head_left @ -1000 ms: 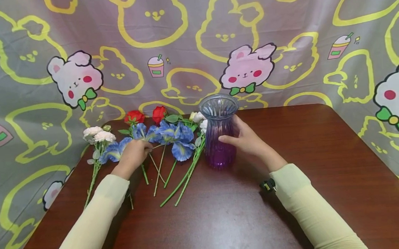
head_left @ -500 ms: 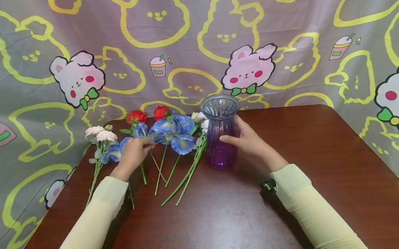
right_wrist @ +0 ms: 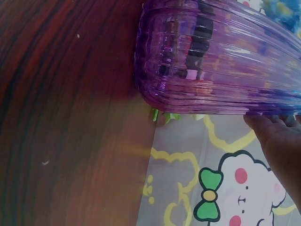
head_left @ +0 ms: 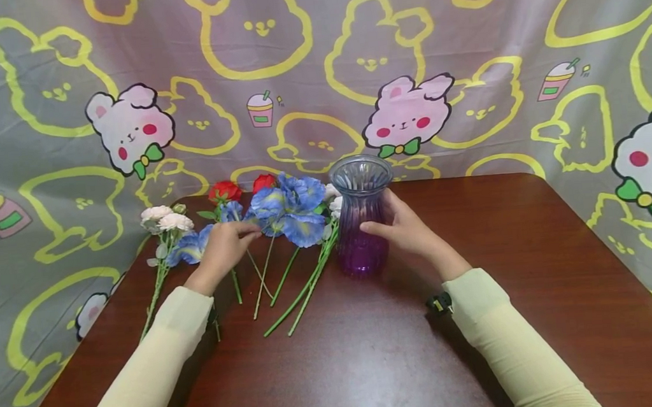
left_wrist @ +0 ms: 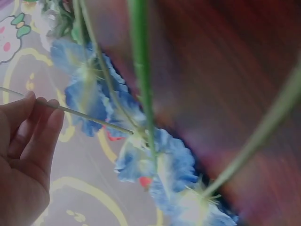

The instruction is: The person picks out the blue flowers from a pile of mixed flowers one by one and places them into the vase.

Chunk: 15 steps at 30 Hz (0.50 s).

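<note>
My left hand [head_left: 223, 253] pinches the thin stem [left_wrist: 94, 120] of a blue iris between thumb and fingers, as the left wrist view shows. That blue iris [head_left: 300, 196] has its petals raised toward the vase and overlaps other blue blooms. My right hand [head_left: 411, 229] holds the right side of a ribbed glass vase [head_left: 359, 226], clear blue-grey at the flared top and purple below. The vase stands upright on the table. In the right wrist view, the fingers [right_wrist: 270, 134] lie against the vase wall; some fingers are hidden behind it.
Red roses [head_left: 225, 191] lie at the back of the brown table [head_left: 459, 359]. Pale pink flowers [head_left: 175, 222] lie left of my left hand, beside another blue iris [head_left: 188, 247]. White flowers [head_left: 334, 206] with green stems [head_left: 310, 294] lie just left of the vase. A patterned curtain [head_left: 305, 90] hangs behind.
My left hand has moved slightly right, and the blue iris has risen and shifted right toward the vase. My right hand stays on the vase, which has not moved on the table.
</note>
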Tool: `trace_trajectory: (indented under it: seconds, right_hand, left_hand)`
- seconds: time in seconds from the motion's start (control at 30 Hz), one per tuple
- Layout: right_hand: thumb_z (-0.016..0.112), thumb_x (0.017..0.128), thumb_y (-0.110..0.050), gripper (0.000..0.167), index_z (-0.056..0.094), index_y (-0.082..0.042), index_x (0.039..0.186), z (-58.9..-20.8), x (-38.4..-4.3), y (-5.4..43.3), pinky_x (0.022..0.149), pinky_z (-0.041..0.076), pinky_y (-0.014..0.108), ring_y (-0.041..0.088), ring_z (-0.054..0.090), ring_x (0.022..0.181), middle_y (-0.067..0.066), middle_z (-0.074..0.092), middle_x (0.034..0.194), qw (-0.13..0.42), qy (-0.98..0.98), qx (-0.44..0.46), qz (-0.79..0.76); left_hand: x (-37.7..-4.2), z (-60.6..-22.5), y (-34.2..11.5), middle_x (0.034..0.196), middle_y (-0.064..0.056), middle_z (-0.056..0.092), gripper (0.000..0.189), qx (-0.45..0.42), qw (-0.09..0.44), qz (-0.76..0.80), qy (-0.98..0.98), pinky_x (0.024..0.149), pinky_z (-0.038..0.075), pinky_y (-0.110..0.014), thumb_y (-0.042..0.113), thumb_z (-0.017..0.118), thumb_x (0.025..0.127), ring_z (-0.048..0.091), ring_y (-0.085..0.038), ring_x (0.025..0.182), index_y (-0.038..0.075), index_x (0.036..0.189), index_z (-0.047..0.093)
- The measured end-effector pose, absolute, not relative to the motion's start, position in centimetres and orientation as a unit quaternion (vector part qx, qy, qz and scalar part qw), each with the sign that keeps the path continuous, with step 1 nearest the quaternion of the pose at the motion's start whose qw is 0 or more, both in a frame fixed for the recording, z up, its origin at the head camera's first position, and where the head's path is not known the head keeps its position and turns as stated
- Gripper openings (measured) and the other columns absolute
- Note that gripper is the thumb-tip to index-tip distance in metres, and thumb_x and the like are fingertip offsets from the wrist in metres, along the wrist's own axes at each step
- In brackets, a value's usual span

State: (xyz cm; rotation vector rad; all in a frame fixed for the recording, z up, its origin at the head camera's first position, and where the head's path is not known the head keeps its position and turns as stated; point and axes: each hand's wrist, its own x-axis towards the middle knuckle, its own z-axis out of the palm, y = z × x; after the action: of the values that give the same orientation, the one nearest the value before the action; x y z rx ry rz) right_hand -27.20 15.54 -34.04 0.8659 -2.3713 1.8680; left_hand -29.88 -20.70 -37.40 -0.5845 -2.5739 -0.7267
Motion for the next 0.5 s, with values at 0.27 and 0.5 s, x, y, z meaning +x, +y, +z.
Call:
trace_trajectory:
  seconds: [0.27,0.5]
  right_hand:
    - [0.068,0.089,0.0,0.079,0.022,-0.004,0.152,-34.1,-27.2,15.6,0.11,0.031,0.045,0.03,0.035,0.138,0.017,0.036,0.15,-0.002,-0.746,0.278,0.606]
    - [0.068,0.089,0.001,0.078,0.022,-0.004,0.152,-34.0,-27.3,15.6,0.109,0.031,0.044,0.03,0.036,0.138,0.017,0.036,0.151,0.0,-0.75,0.282,0.599]
  left_hand:
    - [-29.4,-36.1,-19.1,0.091,-0.012,0.073,0.008,-0.221,0.214,-0.295,-0.905,0.074,0.054,-0.044,0.005,0.075,0.084,0.07,-0.029,0.083,0.003,0.091,0.078]
    - [-29.4,-35.1,-17.9,0.087,-0.009,0.074,0.008,-0.225,0.241,-0.318,-0.889,0.059,0.051,-0.037,0.007,0.075,0.085,0.069,-0.022,0.07,0.004,0.091,0.079]
